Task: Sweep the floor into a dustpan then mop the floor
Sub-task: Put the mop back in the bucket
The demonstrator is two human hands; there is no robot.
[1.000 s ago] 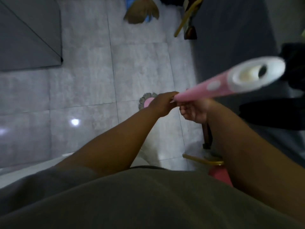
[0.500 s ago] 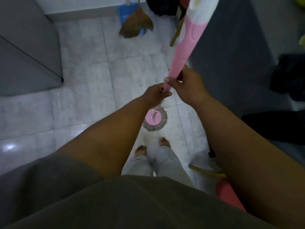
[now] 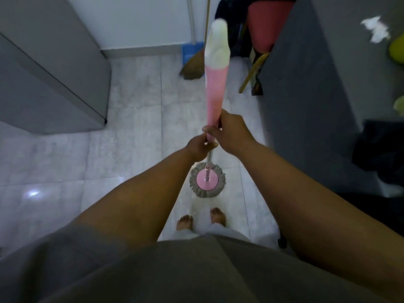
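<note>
on the pale tiled floor [image 3: 135, 119], at 12 o'clock of the bare feet [image 3: 184, 223]: mop head [image 3: 207, 179], round, pink disc at centre, grey string fringe all round, lying flat on the tile. thin metal shaft [image 3: 210, 157] rises from the disc into a pink handle [image 3: 215, 99] with a white, blurred top end. left hand [image 3: 197, 147] curled round the handle's bottom end. right hand [image 3: 231, 133] wrapped round the pink part just above, touching the left. broom [image 3: 192, 67] and blue dustpan [image 3: 191, 50] at 12 o'clock, against the wall [image 3: 142, 22].
</note>
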